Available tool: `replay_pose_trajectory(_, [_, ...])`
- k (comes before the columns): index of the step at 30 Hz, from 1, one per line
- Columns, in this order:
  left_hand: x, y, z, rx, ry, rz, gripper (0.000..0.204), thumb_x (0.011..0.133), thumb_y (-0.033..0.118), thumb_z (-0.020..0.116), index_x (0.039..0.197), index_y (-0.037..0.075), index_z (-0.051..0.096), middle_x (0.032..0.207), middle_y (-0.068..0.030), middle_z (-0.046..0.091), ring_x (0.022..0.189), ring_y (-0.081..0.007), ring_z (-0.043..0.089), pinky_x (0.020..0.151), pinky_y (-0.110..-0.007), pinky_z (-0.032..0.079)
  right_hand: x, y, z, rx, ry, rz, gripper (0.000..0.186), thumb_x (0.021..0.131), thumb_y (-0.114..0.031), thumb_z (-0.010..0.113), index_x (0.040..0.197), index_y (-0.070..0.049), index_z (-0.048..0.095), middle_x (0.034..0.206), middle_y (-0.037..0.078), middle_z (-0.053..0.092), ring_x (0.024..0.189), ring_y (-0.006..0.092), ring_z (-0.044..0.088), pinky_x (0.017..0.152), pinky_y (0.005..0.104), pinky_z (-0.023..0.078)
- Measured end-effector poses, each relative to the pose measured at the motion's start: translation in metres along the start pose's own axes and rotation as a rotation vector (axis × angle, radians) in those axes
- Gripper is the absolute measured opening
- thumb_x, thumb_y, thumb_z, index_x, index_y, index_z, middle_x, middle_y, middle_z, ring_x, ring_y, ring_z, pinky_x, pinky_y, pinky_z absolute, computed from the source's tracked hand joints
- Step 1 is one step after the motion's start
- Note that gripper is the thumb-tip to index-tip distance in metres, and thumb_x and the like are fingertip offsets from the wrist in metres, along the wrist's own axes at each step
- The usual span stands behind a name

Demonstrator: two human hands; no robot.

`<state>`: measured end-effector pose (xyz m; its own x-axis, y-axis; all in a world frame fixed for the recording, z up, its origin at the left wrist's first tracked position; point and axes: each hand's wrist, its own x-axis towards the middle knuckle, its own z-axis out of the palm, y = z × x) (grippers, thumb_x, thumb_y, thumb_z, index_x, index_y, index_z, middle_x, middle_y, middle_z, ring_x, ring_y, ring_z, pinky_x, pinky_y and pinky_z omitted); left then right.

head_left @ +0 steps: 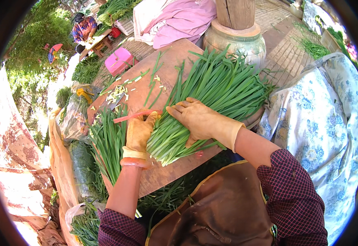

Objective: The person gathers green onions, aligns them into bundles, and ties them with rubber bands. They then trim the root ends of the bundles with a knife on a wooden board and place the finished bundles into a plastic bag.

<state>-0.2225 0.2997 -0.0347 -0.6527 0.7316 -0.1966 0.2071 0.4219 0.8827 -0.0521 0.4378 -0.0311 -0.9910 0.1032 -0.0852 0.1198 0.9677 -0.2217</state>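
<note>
A big bunch of green garlic chives point(232, 80) lies slantwise over a brown board point(158, 182), its pale cut ends toward me. My gloved right hand point(205, 119) rests on top of the bunch with its fingers stretched out. Beside the pale ends, my gloved left hand point(138, 133) is closed on a red strip point(123, 118) that sticks out to the left. A smaller heap of chives point(109, 141) lies left of that hand. Short white stem pieces point(115, 94) are scattered farther off on the board.
Behind the board are a pink box point(119, 61), a pink cloth point(187, 20) and a wooden post on a round stone base point(234, 43). Flowered cloth point(310, 110) drapes at the right. Plastic bags point(74, 119) hang at the left. Another person point(84, 30) sits far left.
</note>
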Motion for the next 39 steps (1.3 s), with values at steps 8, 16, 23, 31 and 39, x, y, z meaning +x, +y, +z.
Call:
replay_pose_trajectory(8, [-0.022, -0.019, -0.009, -0.563, 0.063, 0.048, 0.017, 0.101, 0.014, 0.062, 0.112, 0.002, 0.069, 0.08, -0.0024, 0.069, 0.065, -0.0103, 0.061, 0.063, -0.025, 0.053, 0.0, 0.001, -0.001, -0.004, -0.014, -0.011, 0.116, 0.059, -0.045, 0.093, 0.15, 0.002, 0.038, 0.148, 0.017, 0.049, 0.144, 0.0297, 0.04, 0.122, 0.0449, 0.027])
replay_pose_trajectory(16, [-0.036, -0.005, -0.096, 0.262, 0.285, 0.029, 0.03, 0.1, 0.028, 0.065, 0.108, 0.001, 0.075, 0.086, -0.0059, 0.074, 0.074, -0.012, 0.066, 0.069, -0.028, 0.054, -0.001, 0.001, 0.002, -0.03, 0.023, -0.036, 0.119, 0.061, -0.048, 0.091, 0.153, 0.003, 0.034, 0.15, 0.016, 0.049, 0.143, 0.0296, 0.041, 0.121, 0.0454, 0.028])
replay_pose_trajectory(23, [0.01, 0.016, -0.03, 0.499, -0.065, 0.276, 0.027, 0.094, 0.021, 0.067, 0.111, 0.001, 0.074, 0.092, -0.0105, 0.076, 0.076, -0.0151, 0.066, 0.072, -0.03, 0.052, -0.002, 0.002, 0.005, -0.043, 0.054, -0.031, 0.123, 0.061, -0.047, 0.091, 0.154, 0.004, 0.029, 0.151, 0.018, 0.046, 0.143, 0.0314, 0.041, 0.121, 0.0463, 0.029])
replay_pose_trajectory(31, [0.016, 0.035, 0.009, 0.625, -0.223, 0.148, 0.026, 0.088, 0.023, 0.071, 0.101, 0.001, 0.075, 0.085, -0.0126, 0.075, 0.076, -0.0203, 0.07, 0.072, -0.036, 0.054, -0.003, 0.003, 0.008, -0.004, 0.077, -0.025, 0.124, 0.059, -0.045, 0.092, 0.153, 0.006, 0.029, 0.154, 0.02, 0.042, 0.146, 0.0328, 0.037, 0.121, 0.0471, 0.028])
replay_pose_trajectory(39, [0.016, 0.015, -0.001, 0.669, -0.089, 0.275, 0.021, 0.085, 0.027, 0.069, 0.086, 0.006, 0.074, 0.08, -0.0182, 0.072, 0.078, -0.0365, 0.069, 0.076, -0.045, 0.054, -0.005, 0.004, 0.011, -0.034, 0.115, -0.029, 0.129, 0.059, -0.045, 0.092, 0.155, 0.005, 0.024, 0.159, 0.021, 0.033, 0.15, 0.0341, 0.03, 0.122, 0.0476, 0.028])
